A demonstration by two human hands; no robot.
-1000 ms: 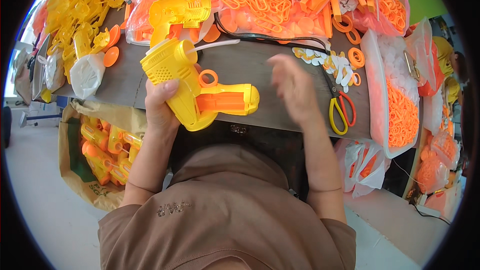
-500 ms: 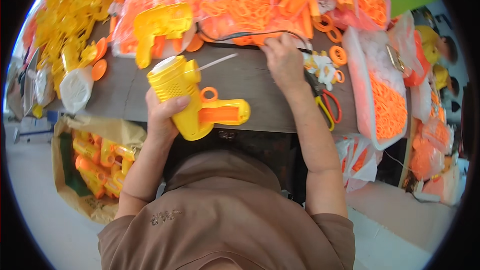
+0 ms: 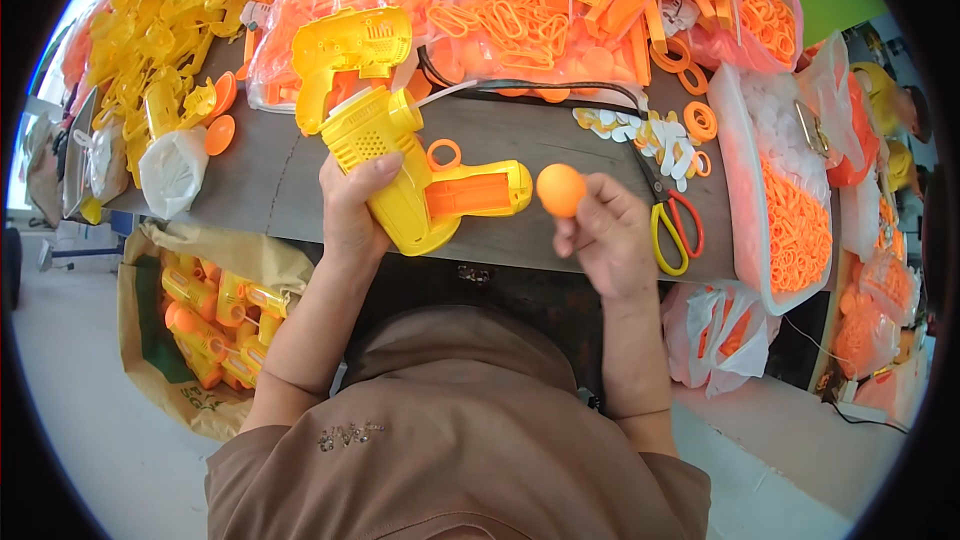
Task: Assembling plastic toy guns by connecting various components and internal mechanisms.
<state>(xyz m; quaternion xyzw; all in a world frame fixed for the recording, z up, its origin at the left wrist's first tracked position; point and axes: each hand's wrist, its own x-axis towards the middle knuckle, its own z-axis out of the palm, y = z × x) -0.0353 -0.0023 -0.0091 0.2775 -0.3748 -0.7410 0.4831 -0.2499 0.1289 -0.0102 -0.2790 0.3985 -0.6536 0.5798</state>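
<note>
My left hand (image 3: 352,208) is wrapped round the body of a yellow plastic toy gun (image 3: 405,185), held over the table's near edge. An orange ring (image 3: 443,154) sits at its trigger place, and an orange piece (image 3: 468,196) lies inside the handle. A thin white stick (image 3: 447,91) shows beside its upper end. Between the thumb and fingers of my right hand (image 3: 615,235) is a smooth orange ball (image 3: 561,190), a little to the right of the handle. Another yellow gun shell (image 3: 350,55) lies behind, partly hidden by the held one.
Scissors (image 3: 672,235) with yellow and red handles lie on the table (image 3: 270,175) at right, near white and yellow bits and orange rings (image 3: 700,120). A tub (image 3: 745,230) of orange pieces stands beyond. A paper bag (image 3: 140,330) with finished-looking toys stands at lower left.
My right hand has come back from the far side of the table toward me, now with the orange ball. The toy gun has shifted slightly right in the view and tilted.
</note>
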